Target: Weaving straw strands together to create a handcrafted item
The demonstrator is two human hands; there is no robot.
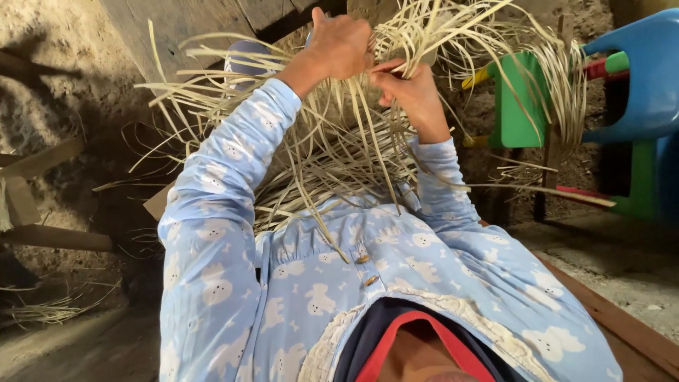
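Both hands working far out in front of me: left hand gripping pale straw strips, right hand pinching strips beside it; blue chair standing far right.

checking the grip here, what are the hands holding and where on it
Both hands grip pale straw strips at the top of the bundle: left hand closed over them, right hand pinching a few just below.

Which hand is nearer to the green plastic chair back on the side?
Right. The right hand grips the pale straw strips on the side of the green chair back; the left hand holds the same bundle farther from it, across the strips.
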